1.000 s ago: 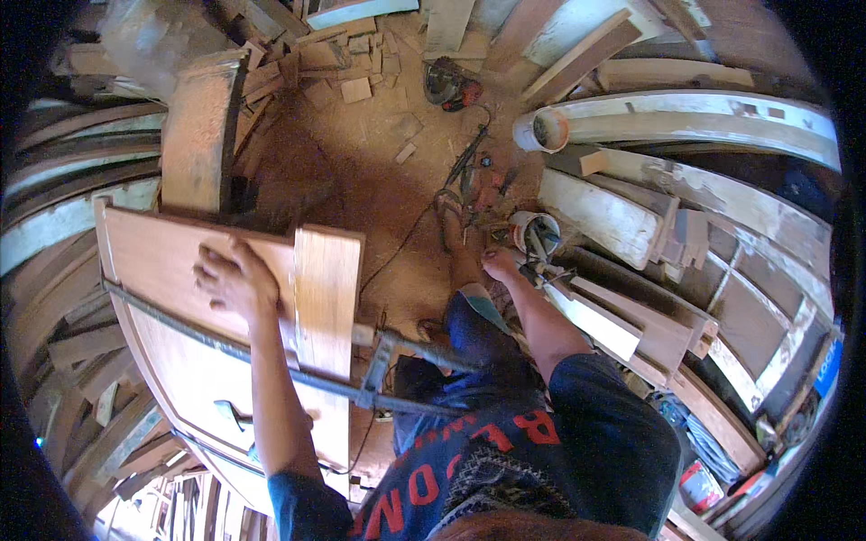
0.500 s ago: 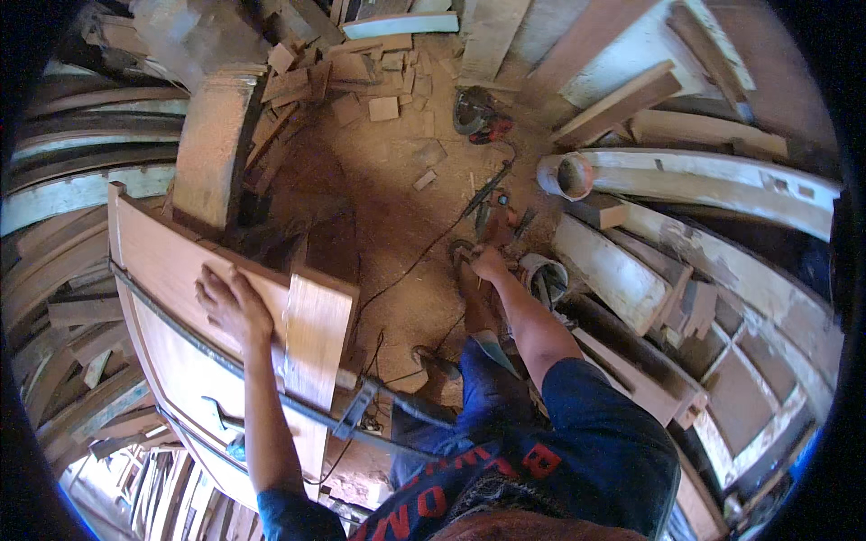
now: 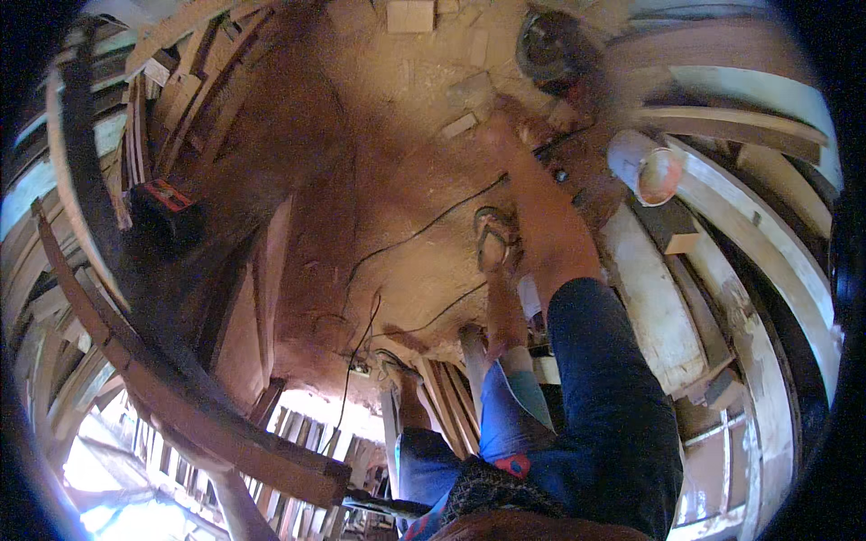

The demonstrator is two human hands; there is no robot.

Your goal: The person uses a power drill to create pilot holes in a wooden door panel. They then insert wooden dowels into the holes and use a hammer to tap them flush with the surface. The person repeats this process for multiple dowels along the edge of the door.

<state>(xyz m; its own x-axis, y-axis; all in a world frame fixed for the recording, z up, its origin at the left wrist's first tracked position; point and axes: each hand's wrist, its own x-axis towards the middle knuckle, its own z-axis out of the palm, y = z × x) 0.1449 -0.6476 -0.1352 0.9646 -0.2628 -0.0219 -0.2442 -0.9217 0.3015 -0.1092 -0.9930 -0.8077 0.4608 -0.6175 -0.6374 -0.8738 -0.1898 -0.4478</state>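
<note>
My right arm reaches forward over the dusty floor. The right hand (image 3: 507, 131) is smeared by motion, so its fingers do not read; it is nearest a small wood offcut (image 3: 460, 124) and a dark cord (image 3: 442, 216). On the left, a wooden panel (image 3: 216, 442) shows nearly edge-on, slanting from the left rim to my lap. My left forearm is partly visible below it, and the left hand's fingers are hidden. A blurred power tool (image 3: 586, 180) lies right of my right forearm.
A black round machine (image 3: 550, 50) stands on the floor ahead. At right are a white bucket (image 3: 622, 155) and stacked boards (image 3: 654, 298). A dark object with a red label (image 3: 167, 194) is at left. My sandalled foot (image 3: 494, 242) stands beside the cord.
My view has dipped and shifted, so the panel now appears edge-on. My right hand has moved farther forward. The left hand, earlier flat on the panel, no longer shows its fingers.
</note>
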